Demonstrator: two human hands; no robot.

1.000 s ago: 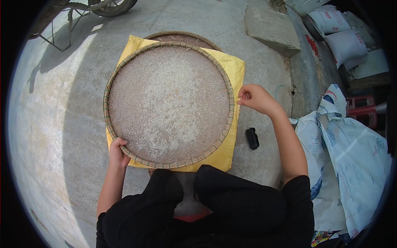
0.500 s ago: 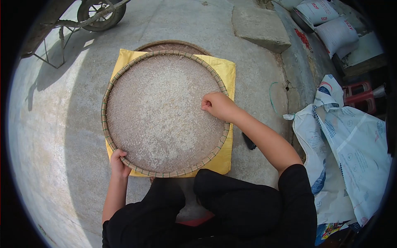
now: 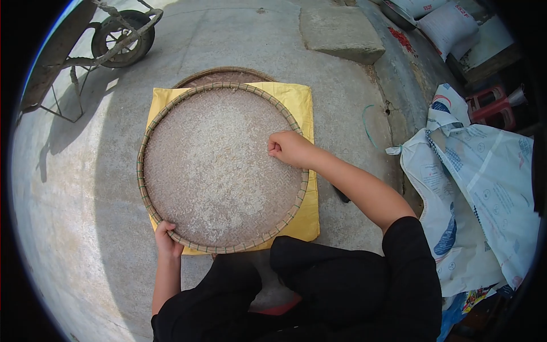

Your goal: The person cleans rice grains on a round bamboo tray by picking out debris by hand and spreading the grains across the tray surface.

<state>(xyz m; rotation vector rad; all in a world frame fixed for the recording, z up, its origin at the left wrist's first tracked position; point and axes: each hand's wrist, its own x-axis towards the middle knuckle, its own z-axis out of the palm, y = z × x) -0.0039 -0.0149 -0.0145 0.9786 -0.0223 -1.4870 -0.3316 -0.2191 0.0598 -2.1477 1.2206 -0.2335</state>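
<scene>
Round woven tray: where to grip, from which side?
Likely its raised rim, at opposite sides, coming from the near side: it rings the round tray, so paired holds should keep the grains level. The left hand grips the rim's near-left part.

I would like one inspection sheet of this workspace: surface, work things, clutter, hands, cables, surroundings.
Surface: grey concrete floor, partly sunlit.
Job's things: round woven tray with bamboo rim, bearing pale scattered grains; yellow rectangular sheet beneath.
Clutter: small black object, partly hidden by right forearm.
Hands: left hand grips tray rim; right hand over tray, fingers pinched, content unclear.
Cables: nothing seen; thin green strand on floor, material unclear.
Surroundings: white printed sacks, black wheel on metal frame.
</scene>
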